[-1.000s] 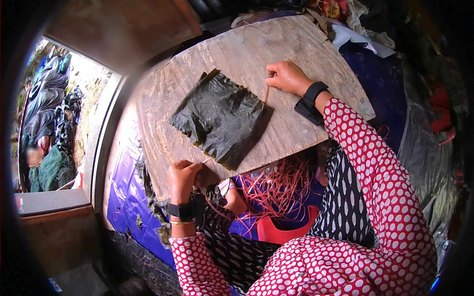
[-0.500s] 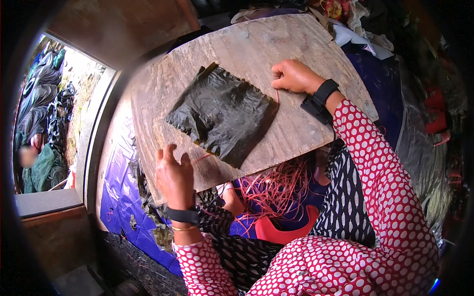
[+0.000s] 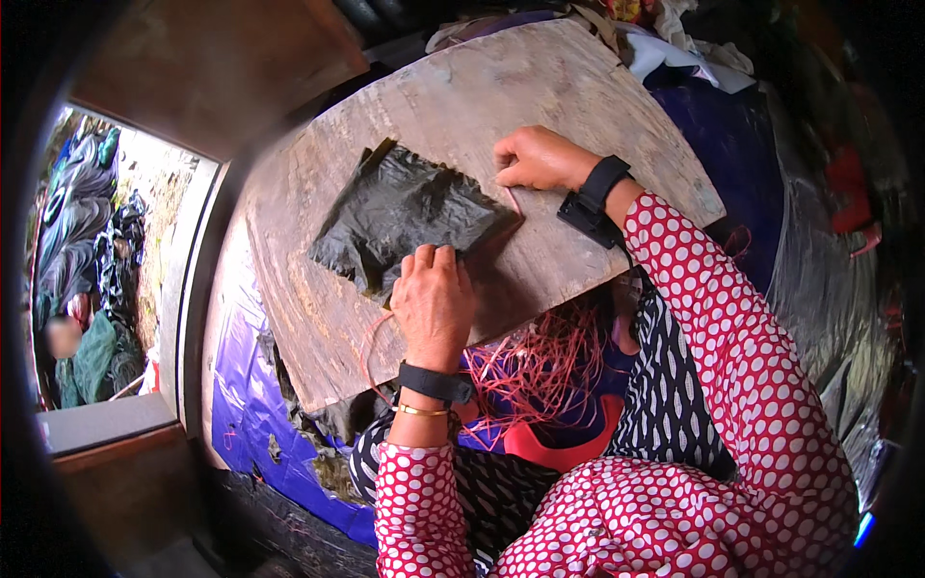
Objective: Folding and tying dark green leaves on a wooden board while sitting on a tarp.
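A dark, wrinkled, folded packet of thin sheet or leaf (image 3: 405,212) lies flat on a worn wooden board (image 3: 597,125). My left hand (image 3: 432,303) is closed at the packet's near edge, its fingertips hidden underneath. A thin pink string (image 3: 364,354) loops from this hand down past the board's edge. At the packet's right corner, my right hand (image 3: 544,159) pinches the string's other visible stretch, which comes out beside the packet. The middle of the string is hidden, apparently under the packet.
A tangle of pink strings (image 3: 540,366) sits below the board, near a red plastic piece (image 3: 568,441). Purple-blue sheeting (image 3: 255,405) spreads under the board. On the left is an opening with bundled nets (image 3: 92,337). Clear plastic (image 3: 819,289) drapes at the right.
My left hand has moved right and up to the packet's near edge and closed with the string. My right hand has shifted left and slightly nearer, toward the packet's corner.
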Demonstrator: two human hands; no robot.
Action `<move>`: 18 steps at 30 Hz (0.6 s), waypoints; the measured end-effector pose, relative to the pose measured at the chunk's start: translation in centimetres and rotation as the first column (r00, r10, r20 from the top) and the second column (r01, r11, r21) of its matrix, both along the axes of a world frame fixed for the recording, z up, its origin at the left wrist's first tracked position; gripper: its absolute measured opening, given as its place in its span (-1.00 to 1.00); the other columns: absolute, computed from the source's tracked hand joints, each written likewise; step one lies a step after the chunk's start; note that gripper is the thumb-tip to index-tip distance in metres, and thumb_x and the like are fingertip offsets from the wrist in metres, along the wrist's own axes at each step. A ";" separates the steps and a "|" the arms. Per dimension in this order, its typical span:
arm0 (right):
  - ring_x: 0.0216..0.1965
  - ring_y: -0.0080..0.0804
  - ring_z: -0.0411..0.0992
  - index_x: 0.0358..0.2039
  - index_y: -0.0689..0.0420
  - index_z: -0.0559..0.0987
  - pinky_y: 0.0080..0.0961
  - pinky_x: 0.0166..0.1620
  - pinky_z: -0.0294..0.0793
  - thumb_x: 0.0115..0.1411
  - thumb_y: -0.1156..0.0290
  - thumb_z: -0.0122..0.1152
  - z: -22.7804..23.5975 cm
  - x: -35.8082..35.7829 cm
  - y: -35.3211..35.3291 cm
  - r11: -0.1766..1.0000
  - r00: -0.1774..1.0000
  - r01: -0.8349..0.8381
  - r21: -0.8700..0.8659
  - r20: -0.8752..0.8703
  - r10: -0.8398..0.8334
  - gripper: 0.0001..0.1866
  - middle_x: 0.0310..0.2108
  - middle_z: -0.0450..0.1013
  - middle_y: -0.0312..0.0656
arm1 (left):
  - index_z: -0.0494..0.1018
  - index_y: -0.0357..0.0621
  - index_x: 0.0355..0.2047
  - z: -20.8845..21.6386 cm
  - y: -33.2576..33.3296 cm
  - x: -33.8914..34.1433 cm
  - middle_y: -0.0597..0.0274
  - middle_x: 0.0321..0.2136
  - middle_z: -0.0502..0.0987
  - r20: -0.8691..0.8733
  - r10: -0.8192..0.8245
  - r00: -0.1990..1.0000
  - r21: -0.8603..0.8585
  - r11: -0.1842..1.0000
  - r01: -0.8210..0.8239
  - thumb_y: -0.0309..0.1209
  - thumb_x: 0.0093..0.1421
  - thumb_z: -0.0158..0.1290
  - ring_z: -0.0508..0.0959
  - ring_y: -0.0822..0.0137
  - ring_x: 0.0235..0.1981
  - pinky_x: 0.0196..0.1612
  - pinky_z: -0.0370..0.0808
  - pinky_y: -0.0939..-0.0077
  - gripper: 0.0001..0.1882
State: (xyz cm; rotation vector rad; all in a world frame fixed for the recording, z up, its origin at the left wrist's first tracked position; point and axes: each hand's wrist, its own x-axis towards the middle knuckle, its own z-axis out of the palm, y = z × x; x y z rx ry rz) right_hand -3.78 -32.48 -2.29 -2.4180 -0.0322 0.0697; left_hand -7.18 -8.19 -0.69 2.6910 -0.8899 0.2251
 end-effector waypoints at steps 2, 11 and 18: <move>-0.42 -0.03 0.46 -0.54 0.21 0.55 -0.30 -0.32 0.41 -0.13 0.31 0.20 0.2 -0.2 -0.2 1.000 0.999 0.010 -0.008 -0.031 -0.010 -0.78 -0.52 0.47 0.05 | 0.49 -0.17 -0.38 0.2 0.0 0.4 0.11 -0.43 0.48 -0.011 -0.013 1.000 -0.013 1.000 0.013 -0.41 0.04 0.05 0.49 0.08 -0.35 -0.32 0.44 0.28 -0.85; -0.38 0.00 0.46 -0.56 0.16 0.53 -0.21 -0.32 0.44 -0.11 0.33 0.12 -0.2 0.4 0.6 0.966 0.962 0.255 -0.036 0.114 -0.249 -0.83 -0.49 0.48 0.03 | 0.46 -0.27 -0.36 2.9 0.9 0.7 0.03 -0.45 0.49 -0.061 -0.094 0.994 -0.313 0.947 0.071 -0.53 0.06 0.05 0.52 -0.01 -0.41 -0.37 0.43 0.33 -0.88; -0.36 0.00 0.47 -0.53 0.14 0.53 -0.16 -0.29 0.45 -0.08 0.33 0.11 0.1 0.8 1.1 0.919 0.921 0.369 -0.137 0.184 -0.342 -0.84 -0.47 0.49 0.01 | 0.46 -0.15 -0.36 2.9 -1.0 -2.8 0.18 -0.39 0.47 0.037 -0.137 0.990 -0.058 0.989 0.139 -0.46 0.02 0.05 0.44 0.19 -0.32 -0.26 0.29 0.32 -0.86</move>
